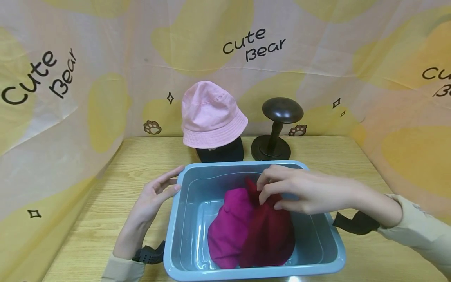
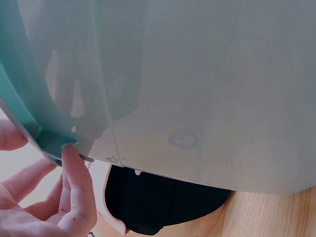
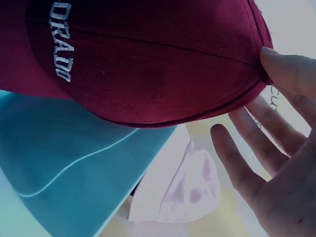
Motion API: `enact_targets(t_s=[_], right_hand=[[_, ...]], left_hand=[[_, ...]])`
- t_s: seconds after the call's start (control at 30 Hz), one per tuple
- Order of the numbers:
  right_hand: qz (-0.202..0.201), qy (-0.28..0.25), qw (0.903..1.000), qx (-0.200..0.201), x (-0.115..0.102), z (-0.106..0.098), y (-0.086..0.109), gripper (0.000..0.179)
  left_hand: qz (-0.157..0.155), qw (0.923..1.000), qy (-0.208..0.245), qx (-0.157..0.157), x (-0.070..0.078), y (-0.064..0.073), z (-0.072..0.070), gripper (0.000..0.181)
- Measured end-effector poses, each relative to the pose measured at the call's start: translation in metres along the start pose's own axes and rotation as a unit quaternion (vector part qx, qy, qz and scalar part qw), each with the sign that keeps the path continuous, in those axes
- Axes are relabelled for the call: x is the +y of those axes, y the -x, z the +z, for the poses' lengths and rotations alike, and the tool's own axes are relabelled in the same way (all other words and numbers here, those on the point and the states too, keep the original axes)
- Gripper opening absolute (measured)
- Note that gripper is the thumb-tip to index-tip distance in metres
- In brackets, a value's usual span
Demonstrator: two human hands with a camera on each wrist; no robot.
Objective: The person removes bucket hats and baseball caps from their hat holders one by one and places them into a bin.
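Observation:
My left hand [image 1: 155, 194] holds the upper left corner of a light blue plastic basin [image 1: 253, 274], its fingertips at the rim, as the left wrist view also shows. Inside the basin lie a magenta hat [image 1: 229, 231] and, on its right, a dark red baseball cap [image 1: 271, 239]. My right hand [image 1: 292, 190] reaches over the basin and pinches the top of the red cap between thumb and finger. White embroidered letters [image 3: 61, 44] mark the cap's front in the right wrist view. Its other fingers stretch out beside the crown.
Behind the basin, a pink bucket hat [image 1: 211, 113] sits above a black cap [image 1: 222, 150]. To its right is a dark hat stand [image 1: 282, 111] with a rounded top. A wooden table [image 1: 105, 203] bears everything, and a printed cloth [image 1: 317, 47] hangs around it.

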State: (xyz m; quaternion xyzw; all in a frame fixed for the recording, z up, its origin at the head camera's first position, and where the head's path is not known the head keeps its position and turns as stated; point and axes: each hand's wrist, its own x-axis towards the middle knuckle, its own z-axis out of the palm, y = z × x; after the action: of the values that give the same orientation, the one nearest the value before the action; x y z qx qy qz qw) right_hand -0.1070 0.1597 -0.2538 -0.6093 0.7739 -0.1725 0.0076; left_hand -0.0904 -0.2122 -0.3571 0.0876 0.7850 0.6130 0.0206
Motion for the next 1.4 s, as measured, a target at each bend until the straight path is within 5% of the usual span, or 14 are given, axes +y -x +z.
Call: enact_targets(t_s=[0.5,0.93,1.4], right_hand=[[0.071,-0.014,0.9951,-0.067,-0.004,0.011,-0.004,0.058],[0.12,-0.034,0.9764,-0.176,-0.006,0.016,-0.005,0.053],[0.127,-0.026,0.9639,-0.232,-0.005,0.025,-0.019,0.055]], left_hand=[[0.006,1.0,-0.008,0.0,-0.002,0.001,-0.001,0.048],[0.009,0.9999,-0.008,0.001,-0.002,0.001,-0.001,0.048],[0.006,1.0,-0.001,-0.004,-0.003,-0.001,-0.001,0.048]])
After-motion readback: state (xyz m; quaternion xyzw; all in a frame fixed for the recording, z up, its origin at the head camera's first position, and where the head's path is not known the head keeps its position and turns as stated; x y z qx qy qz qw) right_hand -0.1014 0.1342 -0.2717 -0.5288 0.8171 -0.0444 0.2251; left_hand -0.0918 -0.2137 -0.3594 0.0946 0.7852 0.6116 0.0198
